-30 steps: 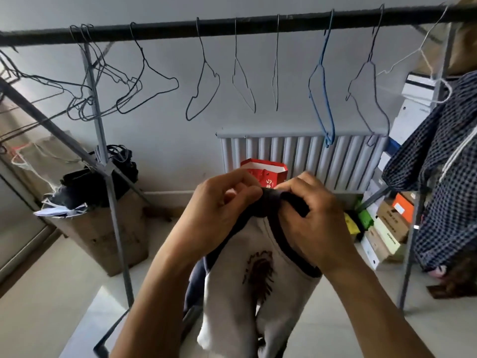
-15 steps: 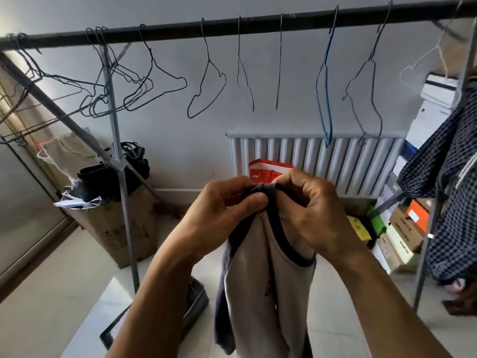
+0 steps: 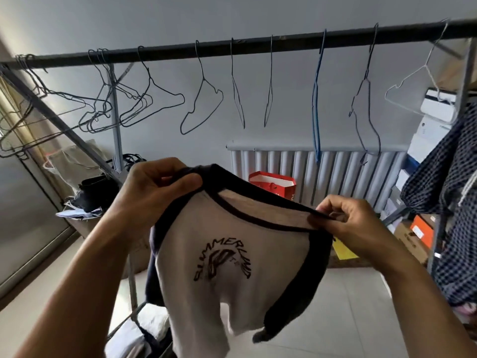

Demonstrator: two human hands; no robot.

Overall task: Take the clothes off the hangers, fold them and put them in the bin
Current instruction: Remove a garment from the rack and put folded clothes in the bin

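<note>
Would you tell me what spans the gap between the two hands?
The head view shows the shirt collar stretched between the left hand and the right hand.

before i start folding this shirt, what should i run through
1. Shirt off its hanger: ok, no wire shows in it.
2. Left hand grip: ok, it pinches the dark trim at one shoulder.
3. Right hand grip: ok, it pinches the collar trim on the other side.
4. Print facing you: ok.
5. Bottom hanging even: not ok, the lower edge looks bunched and lopsided.
6. Bin within reach: cannot tell, the shirt hides most of the floor below.
</note>
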